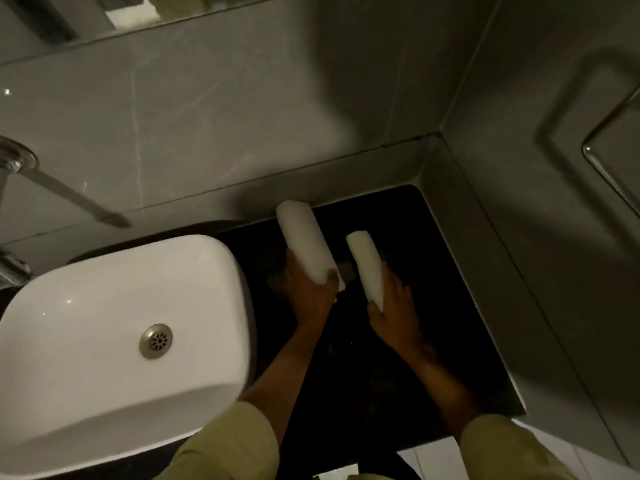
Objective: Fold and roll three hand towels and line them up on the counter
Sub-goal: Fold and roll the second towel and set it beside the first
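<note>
Two white rolled hand towels lie on the black counter point(433, 323), side by side and pointing toward the back wall. The thicker left rolled towel point(303, 240) reaches almost to the wall; my left hand point(308, 292) grips its near end. The thinner right rolled towel point(367, 265) lies a short gap to its right, and my right hand point(393, 306) holds its near end. A third towel is not in sight.
A white basin point(86, 341) with a metal drain point(156, 341) stands on the counter at the left. A chrome tap point(20, 164) juts from the tiled back wall. A tiled side wall bounds the counter on the right, with a chrome rail point(609, 168).
</note>
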Motion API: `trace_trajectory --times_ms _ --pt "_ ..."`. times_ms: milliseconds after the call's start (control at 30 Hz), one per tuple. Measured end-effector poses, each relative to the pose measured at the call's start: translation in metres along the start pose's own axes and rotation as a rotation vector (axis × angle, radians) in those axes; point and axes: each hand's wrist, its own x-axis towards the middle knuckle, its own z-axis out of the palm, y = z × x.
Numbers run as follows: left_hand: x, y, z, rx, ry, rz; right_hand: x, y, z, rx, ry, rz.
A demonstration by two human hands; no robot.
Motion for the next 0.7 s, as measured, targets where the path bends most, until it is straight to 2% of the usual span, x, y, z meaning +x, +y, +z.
trace_trajectory --times_ms 200,400,533,700 --pt "0.007 0.005 0.013 0.174 0.066 0.006 0.054 -0.031 0.005 -0.069 -0.062 -0.005" --pt "0.008 0.004 0.005 0.180 0.072 0.099 0.087 -0.075 0.010 -0.156 -0.079 -0.067" --pt "0.006 -0.007 0.000 0.196 -0.024 0.187 0.092 -0.086 0.026 -0.096 -0.114 -0.056" --pt "-0.002 -0.007 -0.002 0.138 -0.084 0.209 0.099 -0.080 0.024 0.138 -0.175 0.008"
